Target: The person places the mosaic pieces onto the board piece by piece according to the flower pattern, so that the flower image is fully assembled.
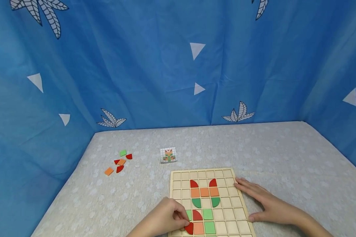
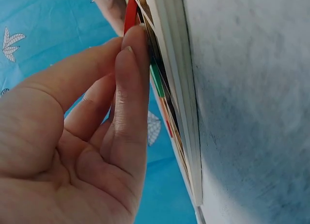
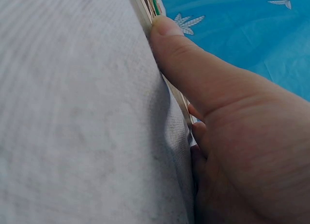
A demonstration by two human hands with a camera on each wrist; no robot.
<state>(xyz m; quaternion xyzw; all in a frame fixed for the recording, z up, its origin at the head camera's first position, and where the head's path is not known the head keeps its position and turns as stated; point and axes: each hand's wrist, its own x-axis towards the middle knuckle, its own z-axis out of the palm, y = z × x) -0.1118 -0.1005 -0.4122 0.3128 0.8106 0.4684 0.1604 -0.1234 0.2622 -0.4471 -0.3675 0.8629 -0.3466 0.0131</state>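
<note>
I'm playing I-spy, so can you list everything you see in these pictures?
Board: one, pale wood, front middle.
Pieces on the board: three red, four orange, two dark green, at least three light green, in its squares.
Near red piece: one, red, at the board's left side.
Loose pieces: three red, two orange, one light green, far left.
Picture card: one, white and multicoloured, beyond the board.
Tablecloth: one, pale grey, under the board.
Backdrop: one, blue with white leaves and triangles, back and sides.
Left hand: one, bare, pinching the near red piece.
Right hand: one, bare, touching the board's right edge.
</note>
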